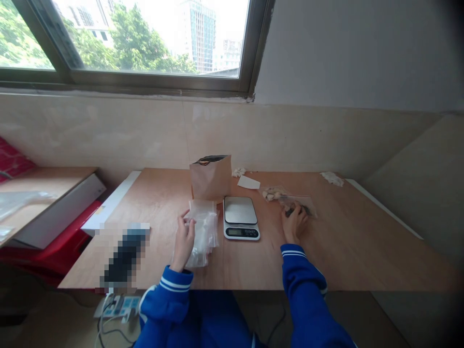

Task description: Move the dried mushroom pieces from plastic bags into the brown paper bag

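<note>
My left hand (184,240) rests at the left edge of a pile of clear zip bags (206,232). Its thumb and fingers are bent but apart, with nothing visibly gripped. My right hand (294,223) lies over a clear bag of dark pieces (305,208) right of the scale, its fingers curled onto the bag and partly hiding it. Touching that bag's upper left is another clear bag with pale pieces (273,193). Between my hands stands a kitchen scale (240,217) with a bare metal plate. Its display cannot be read.
An open brown paper bag (210,181) stands upright behind the zip bags. A white card (248,182) and crumpled tissue (238,172) lie near the wall, more tissue (331,179) at the back right. A blurred-out dark object (125,256) lies front left, above a power strip (119,307).
</note>
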`<state>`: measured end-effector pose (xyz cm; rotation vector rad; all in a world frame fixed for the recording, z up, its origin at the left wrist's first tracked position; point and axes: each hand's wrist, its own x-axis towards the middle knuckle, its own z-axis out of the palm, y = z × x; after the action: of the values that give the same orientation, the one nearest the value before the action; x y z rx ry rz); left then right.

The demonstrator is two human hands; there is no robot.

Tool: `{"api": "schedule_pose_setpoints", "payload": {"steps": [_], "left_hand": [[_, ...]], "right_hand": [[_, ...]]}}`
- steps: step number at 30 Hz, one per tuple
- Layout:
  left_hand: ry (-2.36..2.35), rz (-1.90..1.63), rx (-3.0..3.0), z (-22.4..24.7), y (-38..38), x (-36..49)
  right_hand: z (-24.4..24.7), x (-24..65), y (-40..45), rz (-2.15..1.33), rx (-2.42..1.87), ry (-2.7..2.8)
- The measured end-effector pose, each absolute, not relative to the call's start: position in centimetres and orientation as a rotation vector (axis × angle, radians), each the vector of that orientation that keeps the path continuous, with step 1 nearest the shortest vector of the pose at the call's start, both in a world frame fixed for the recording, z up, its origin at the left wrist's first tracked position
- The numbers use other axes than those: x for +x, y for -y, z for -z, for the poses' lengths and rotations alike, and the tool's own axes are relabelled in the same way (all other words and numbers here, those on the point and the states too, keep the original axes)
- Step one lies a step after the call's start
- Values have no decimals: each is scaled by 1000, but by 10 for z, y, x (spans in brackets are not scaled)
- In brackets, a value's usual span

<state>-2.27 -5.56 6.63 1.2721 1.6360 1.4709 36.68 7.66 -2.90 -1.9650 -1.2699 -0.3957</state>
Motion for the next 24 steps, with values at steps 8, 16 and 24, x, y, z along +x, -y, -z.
{"api": "schedule_pose_setpoints", "payload": {"steps": [8, 16, 24], "left_hand": [[-1796, -1353, 1273, -79, 82, -58], [-2413, -862, 1699, -2, 93, -51], [-2569, -632, 1695, -24, 95, -40]], "right_hand": [[25, 367, -71, 375, -1893, 1248], [26, 365, -71, 374, -1935, 1251], [26, 365, -70, 373, -1905, 1266]]}}
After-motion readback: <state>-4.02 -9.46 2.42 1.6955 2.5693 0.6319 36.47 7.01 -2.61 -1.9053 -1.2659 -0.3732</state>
